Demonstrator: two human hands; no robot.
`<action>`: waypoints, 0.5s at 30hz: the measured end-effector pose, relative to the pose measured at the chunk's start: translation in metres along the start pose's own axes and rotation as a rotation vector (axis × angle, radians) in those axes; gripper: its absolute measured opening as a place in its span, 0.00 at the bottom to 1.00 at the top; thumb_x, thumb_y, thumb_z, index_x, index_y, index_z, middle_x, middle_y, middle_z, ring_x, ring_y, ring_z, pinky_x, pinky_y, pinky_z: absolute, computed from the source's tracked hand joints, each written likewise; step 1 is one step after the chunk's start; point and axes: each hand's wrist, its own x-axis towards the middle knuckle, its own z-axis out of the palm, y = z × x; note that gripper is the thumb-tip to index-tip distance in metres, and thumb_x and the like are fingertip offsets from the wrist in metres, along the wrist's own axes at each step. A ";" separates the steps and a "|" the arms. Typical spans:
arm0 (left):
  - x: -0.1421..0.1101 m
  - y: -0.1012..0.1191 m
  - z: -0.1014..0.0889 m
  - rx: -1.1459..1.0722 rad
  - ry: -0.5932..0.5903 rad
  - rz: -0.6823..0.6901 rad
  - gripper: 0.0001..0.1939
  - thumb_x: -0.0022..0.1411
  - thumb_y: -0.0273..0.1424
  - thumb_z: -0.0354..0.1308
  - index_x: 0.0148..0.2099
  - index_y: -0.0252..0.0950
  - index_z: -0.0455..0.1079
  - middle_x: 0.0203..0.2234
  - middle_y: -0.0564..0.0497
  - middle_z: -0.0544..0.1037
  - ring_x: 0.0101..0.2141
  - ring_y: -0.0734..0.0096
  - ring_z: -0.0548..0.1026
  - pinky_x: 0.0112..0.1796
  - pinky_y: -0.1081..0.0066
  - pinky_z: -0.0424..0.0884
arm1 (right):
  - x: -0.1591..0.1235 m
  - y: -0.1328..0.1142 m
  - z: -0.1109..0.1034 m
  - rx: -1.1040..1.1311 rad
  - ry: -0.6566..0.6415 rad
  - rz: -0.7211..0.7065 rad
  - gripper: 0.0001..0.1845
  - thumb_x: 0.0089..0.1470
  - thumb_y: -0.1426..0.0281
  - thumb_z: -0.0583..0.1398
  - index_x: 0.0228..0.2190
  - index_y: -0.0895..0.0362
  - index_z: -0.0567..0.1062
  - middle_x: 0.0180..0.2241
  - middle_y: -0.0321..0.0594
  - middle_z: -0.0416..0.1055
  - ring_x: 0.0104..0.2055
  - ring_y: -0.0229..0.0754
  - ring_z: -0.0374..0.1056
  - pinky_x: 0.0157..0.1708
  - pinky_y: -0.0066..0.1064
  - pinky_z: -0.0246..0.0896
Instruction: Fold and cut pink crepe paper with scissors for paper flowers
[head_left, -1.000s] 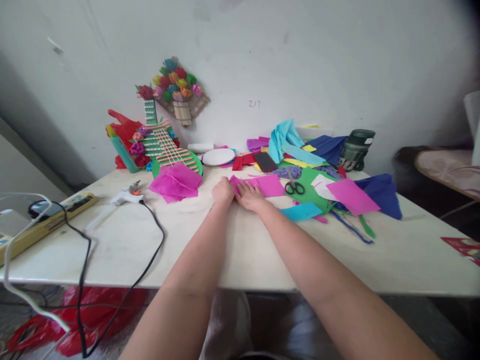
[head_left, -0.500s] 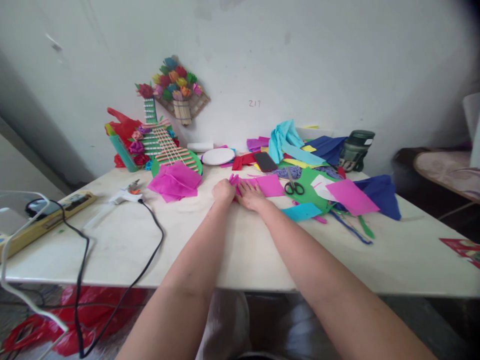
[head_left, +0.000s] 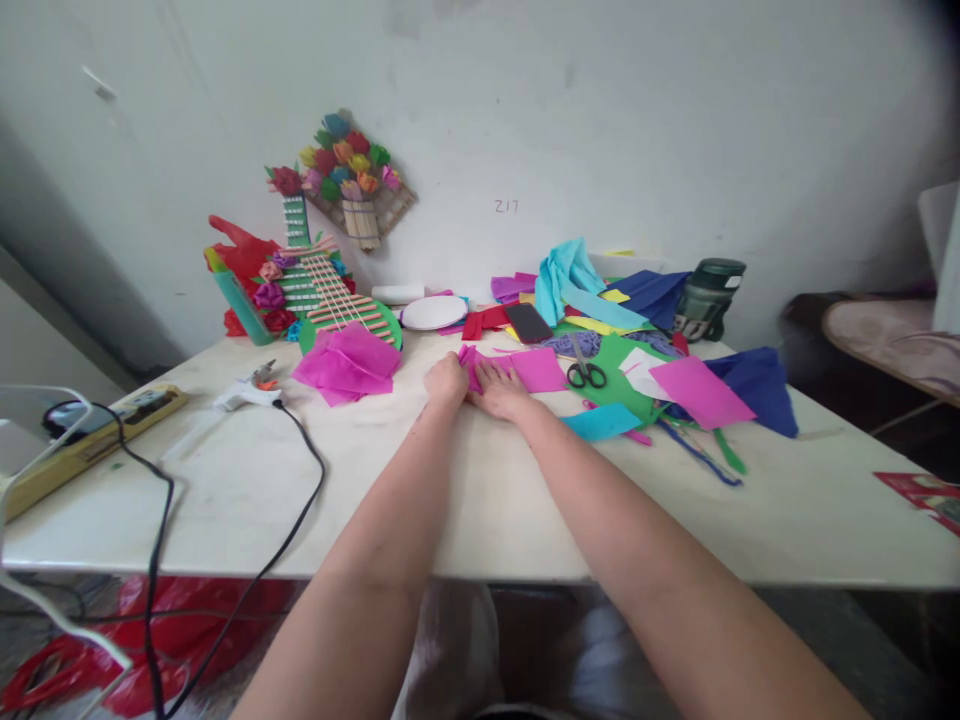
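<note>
Left hand (head_left: pixel 446 381) clamped flat pink paper strip (head_left: pixel 541 369) | right hand (head_left: pixel 498 389) lay flat on it | black-handled scissors (head_left: pixel 586 374) rested beside.

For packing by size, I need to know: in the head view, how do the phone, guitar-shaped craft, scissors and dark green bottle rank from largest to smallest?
1. Guitar-shaped craft
2. Dark green bottle
Phone and scissors look too alike to rank.
</note>
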 end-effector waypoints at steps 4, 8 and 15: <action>-0.002 -0.002 -0.001 0.023 0.005 0.030 0.15 0.62 0.38 0.45 0.46 0.37 0.65 0.41 0.41 0.75 0.43 0.59 0.73 0.40 0.65 0.67 | 0.002 0.006 -0.007 0.126 -0.033 -0.006 0.40 0.55 0.53 0.42 0.62 0.61 0.39 0.65 0.40 0.30 0.66 0.45 0.25 0.61 0.44 0.21; -0.004 -0.003 -0.003 0.042 0.004 0.053 0.16 0.62 0.39 0.44 0.47 0.37 0.64 0.40 0.40 0.75 0.43 0.58 0.73 0.40 0.64 0.66 | 0.007 0.016 -0.014 0.347 0.031 -0.029 0.34 0.58 0.60 0.40 0.62 0.61 0.41 0.64 0.42 0.35 0.65 0.40 0.33 0.61 0.37 0.30; -0.005 -0.003 -0.006 0.039 0.043 0.066 0.18 0.62 0.42 0.43 0.47 0.39 0.64 0.39 0.41 0.75 0.42 0.58 0.73 0.39 0.64 0.66 | 0.009 0.015 -0.010 0.248 0.096 0.069 0.31 0.60 0.60 0.41 0.61 0.61 0.47 0.64 0.43 0.38 0.65 0.44 0.34 0.61 0.39 0.30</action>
